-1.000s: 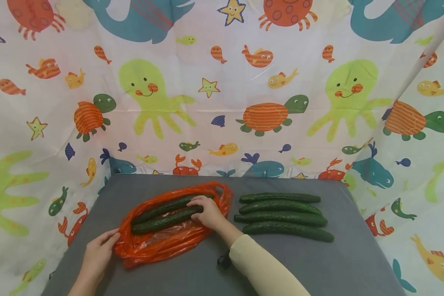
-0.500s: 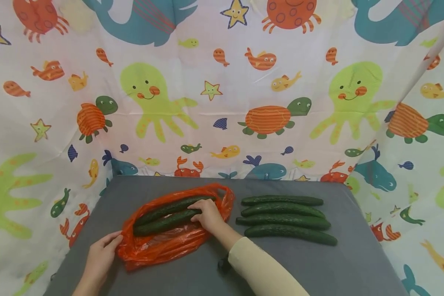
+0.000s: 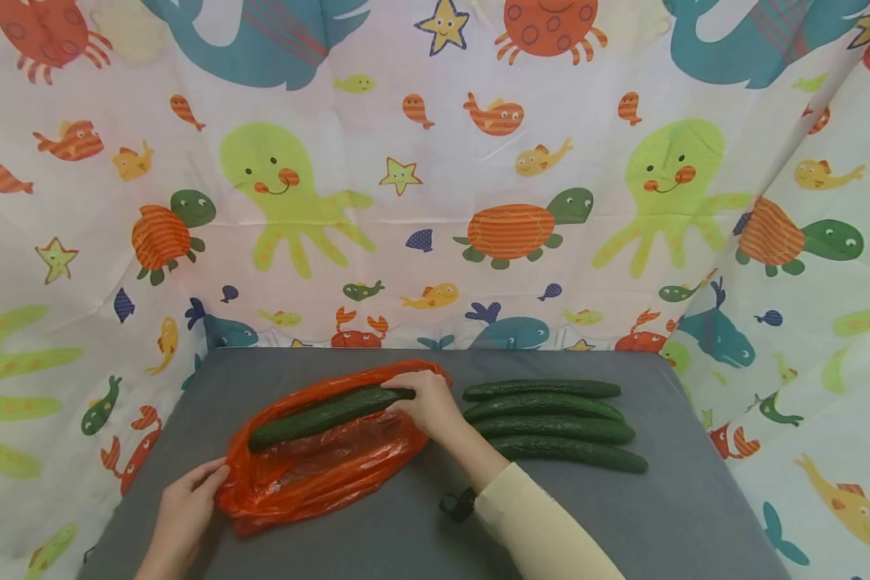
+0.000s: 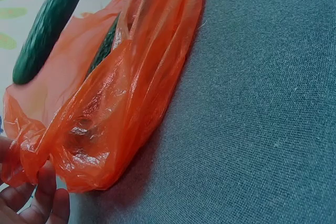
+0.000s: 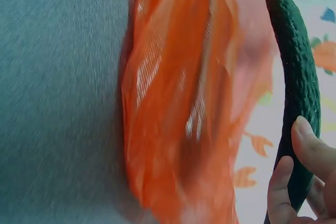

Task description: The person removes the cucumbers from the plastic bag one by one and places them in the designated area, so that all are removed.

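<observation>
My right hand [image 3: 431, 407] grips one end of a long dark green cucumber [image 3: 319, 419], thumb on one side and fingers on the other. The cucumber is held up over the orange plastic bag [image 3: 312, 498], whose mouth lies wide. In the left wrist view, a second cucumber [image 4: 104, 48] shows partly inside the bag, below the raised one; the head view hides it. At the bag's left end, my left hand [image 3: 184, 507] pinches the crumpled plastic edge between thumb and fingers.
Several cucumbers [image 3: 551, 429] lie side by side on the grey tabletop [image 3: 377, 548], right of the bag. A curtain [image 3: 406, 234] printed with sea animals stands behind and along both sides. A small black device [image 3: 457, 505] is at my right wrist.
My right hand has lifted the nearer cucumber up from the bag, and it now covers the other one in the head view. The left hand keeps its pinch on the bag's edge.
</observation>
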`<state>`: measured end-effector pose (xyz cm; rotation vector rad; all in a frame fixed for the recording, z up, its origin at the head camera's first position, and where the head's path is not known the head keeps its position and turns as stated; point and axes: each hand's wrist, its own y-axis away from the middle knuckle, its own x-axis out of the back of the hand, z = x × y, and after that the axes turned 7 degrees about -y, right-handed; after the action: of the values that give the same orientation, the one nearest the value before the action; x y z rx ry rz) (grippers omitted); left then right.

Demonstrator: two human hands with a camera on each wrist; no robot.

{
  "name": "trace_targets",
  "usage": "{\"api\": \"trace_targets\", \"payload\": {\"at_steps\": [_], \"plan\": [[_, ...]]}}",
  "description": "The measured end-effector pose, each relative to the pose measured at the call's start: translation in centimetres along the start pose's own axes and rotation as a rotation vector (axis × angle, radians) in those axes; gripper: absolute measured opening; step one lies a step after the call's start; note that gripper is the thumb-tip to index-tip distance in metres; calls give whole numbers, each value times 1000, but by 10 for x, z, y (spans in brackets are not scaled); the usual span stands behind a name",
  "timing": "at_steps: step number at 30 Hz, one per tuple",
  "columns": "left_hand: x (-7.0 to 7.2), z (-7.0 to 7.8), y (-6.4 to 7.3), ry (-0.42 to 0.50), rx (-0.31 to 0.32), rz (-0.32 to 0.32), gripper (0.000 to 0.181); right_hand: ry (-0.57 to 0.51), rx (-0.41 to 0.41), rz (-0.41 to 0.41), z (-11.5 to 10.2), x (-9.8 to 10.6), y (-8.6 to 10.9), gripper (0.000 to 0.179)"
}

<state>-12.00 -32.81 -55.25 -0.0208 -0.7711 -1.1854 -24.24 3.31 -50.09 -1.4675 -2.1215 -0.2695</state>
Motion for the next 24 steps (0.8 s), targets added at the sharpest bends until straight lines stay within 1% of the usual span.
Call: {"api": "trace_targets", "payload": {"at_steps": [4, 8, 12, 17, 21, 24], "plan": [[0, -1, -1, 1, 2, 19, 59, 1, -4, 34, 14, 22, 16, 41], [0, -2, -2, 15, 23, 30, 57, -11, -38, 69, 33, 45, 39, 39], [0, -1, -2, 21, 29, 32, 57, -34, -94, 103, 55, 69, 68, 40], [-1, 1, -2, 18, 35, 36, 59, -29, -172, 125, 78, 97, 101, 40], [-3, 1, -3, 15, 45, 36, 58, -43, -231, 147, 93, 113, 124, 41], [-4, 1, -4, 16, 54, 34, 58, -35, -255, 165, 103, 122, 137, 41]]}}
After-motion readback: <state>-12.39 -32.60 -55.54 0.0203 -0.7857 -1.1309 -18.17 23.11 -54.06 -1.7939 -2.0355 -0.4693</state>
